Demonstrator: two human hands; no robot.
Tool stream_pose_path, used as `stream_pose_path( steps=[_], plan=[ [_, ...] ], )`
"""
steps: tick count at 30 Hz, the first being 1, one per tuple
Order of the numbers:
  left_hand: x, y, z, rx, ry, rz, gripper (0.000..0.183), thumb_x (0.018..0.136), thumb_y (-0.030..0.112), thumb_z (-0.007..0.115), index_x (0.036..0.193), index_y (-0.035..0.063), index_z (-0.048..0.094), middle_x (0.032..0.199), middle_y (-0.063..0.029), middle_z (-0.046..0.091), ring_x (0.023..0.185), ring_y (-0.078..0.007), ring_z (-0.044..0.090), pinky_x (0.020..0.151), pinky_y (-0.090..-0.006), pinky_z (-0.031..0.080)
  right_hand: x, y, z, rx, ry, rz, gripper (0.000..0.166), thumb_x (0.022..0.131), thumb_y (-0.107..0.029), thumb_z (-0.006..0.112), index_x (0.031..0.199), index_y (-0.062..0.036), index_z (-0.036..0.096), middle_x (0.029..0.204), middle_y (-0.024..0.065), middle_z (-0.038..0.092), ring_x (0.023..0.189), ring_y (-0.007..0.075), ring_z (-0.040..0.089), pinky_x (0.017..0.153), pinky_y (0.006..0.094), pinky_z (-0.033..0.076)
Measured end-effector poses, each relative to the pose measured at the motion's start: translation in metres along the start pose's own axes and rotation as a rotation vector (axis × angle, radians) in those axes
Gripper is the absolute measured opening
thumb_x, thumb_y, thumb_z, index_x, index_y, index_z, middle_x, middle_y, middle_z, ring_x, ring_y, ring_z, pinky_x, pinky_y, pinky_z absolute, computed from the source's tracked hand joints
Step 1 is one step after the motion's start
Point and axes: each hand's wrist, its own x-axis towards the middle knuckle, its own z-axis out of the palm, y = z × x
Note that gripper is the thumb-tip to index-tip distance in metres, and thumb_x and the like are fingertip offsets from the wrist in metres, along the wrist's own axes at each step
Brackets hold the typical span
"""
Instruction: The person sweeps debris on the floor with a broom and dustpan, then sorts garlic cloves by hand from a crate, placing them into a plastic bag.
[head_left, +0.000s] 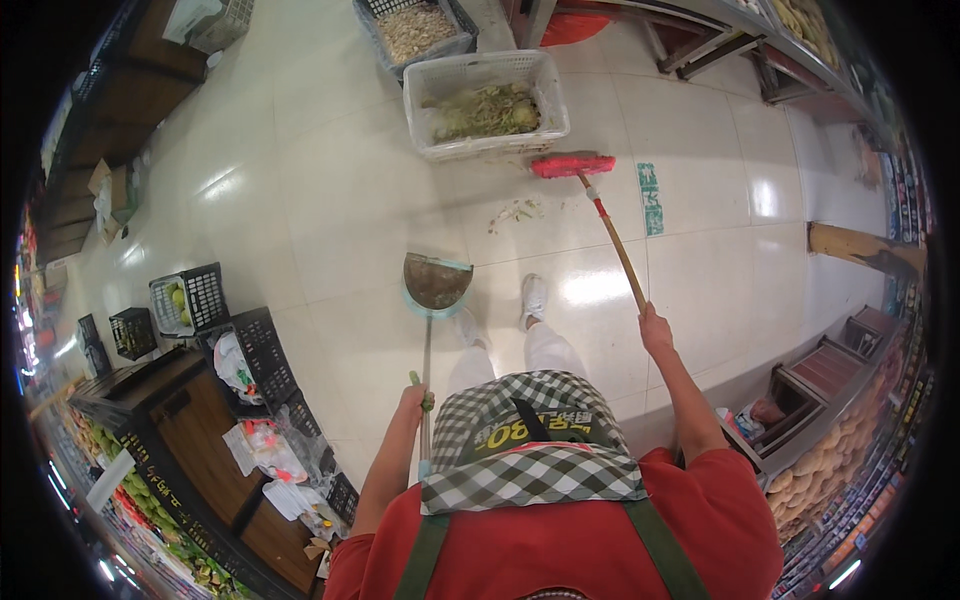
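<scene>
My right hand (655, 330) is closed round the wooden handle of a broom, whose red head (574, 166) rests on the tiles beside a white plastic basket (487, 146). Leafy vegetable waste (495, 112) lies inside that basket. My left hand (418, 397) grips the long handle of a dustpan and also a green vegetable piece (415, 379). The dustpan (437, 283) has a light blue rim and a dirty brown inside, and sits near my left shoe. Between dustpan and broom head, small vegetable scraps (517, 213) are scattered on the floor.
Behind the white basket stands a lined crate (416, 34) of pale bits. Black crates (259, 352) and a wooden produce stand (217, 450) are on the left, with a crate of green produce (178, 300). Metal-framed shelving (810, 367) runs along the right.
</scene>
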Motion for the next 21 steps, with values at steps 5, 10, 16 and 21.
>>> stream_pose_path(
  steps=[5,10,16,21],
  plan=[
    [-0.001,-0.001,0.008,-0.013,0.018,0.02,0.021,0.089,0.019,0.048,0.079,0.0016,0.044,0.056,-0.0092,0.048,0.043,-0.0199,0.047,0.039,-0.0313,0.039,0.001,0.039,-0.008,0.16,-0.138,-0.05,0.049,0.089,-0.027,0.048,0.133,-0.0101,0.034,0.09,0.0237,0.061,0.082,0.0394,0.06,0.073,0.0463,0.049],
    [0.004,-0.003,0.003,-0.032,0.007,0.008,0.016,0.085,0.013,0.05,0.08,-0.0006,0.043,0.056,-0.01,0.048,0.042,-0.0207,0.046,0.037,-0.0322,0.037,0.035,0.062,-0.02,0.126,-0.188,-0.168,0.055,0.087,-0.024,0.052,0.136,-0.0142,0.031,0.09,0.0235,0.061,0.083,0.0379,0.06,0.073,0.0437,0.048],
    [0.0,-0.004,0.012,0.027,0.107,0.013,0.017,0.086,0.013,0.051,0.079,-0.0014,0.046,0.056,-0.0097,0.048,0.043,-0.0209,0.047,0.038,-0.0327,0.038,0.074,0.042,-0.039,0.053,-0.183,-0.336,0.053,0.087,-0.02,0.051,0.136,-0.0157,0.031,0.086,0.0248,0.061,0.08,0.0399,0.059,0.071,0.0459,0.048],
    [-0.004,-0.004,0.022,0.037,0.076,0.01,0.017,0.085,0.013,0.052,0.078,-0.0019,0.048,0.057,-0.0103,0.05,0.044,-0.0213,0.049,0.039,-0.033,0.04,0.081,-0.006,-0.022,0.05,-0.208,-0.374,0.055,0.087,-0.019,0.05,0.137,-0.0149,0.028,0.086,0.0255,0.06,0.081,0.0402,0.059,0.072,0.0462,0.047]
  ],
)
